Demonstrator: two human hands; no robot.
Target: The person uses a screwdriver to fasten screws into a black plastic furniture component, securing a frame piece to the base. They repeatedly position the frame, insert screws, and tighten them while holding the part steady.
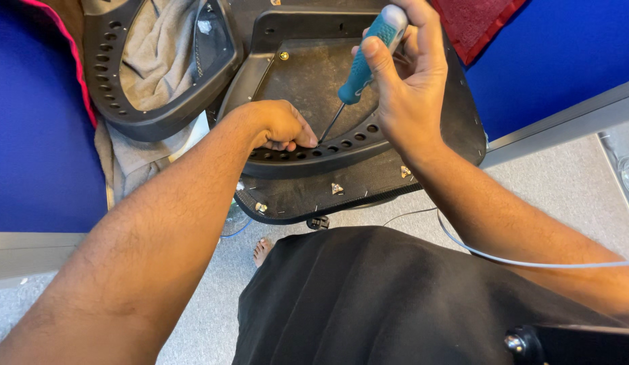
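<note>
At centre frame, a black plastic seat pan (368, 169) lies underside up, its perforated curved rim (341, 145) facing the viewer. Right hand (406, 84) is closed around the teal handle of a screwdriver (358, 71), thumb along the grip; the tool tilts down and to the left, and its thin shaft ends at the rim's row of holes. Left hand (281, 125) rests on that same rim, fingers curled narrow and pinched right at the screwdriver tip; whether they hold a screw cannot be told. The two hands are thus close together, left below and left of right, with the tip between them. A brass-coloured screw (284, 55) sits higher on the pan, apart from both hands. To the upper left lies a second black perforated frame (108, 81) with grey cloth (159, 51) in it. A thin white cable (504, 258) crosses the right forearm. Below, black fabric (368, 297) covers the lap, above grey floor (565, 182); blue panels (37, 122) stand at both sides.
</note>
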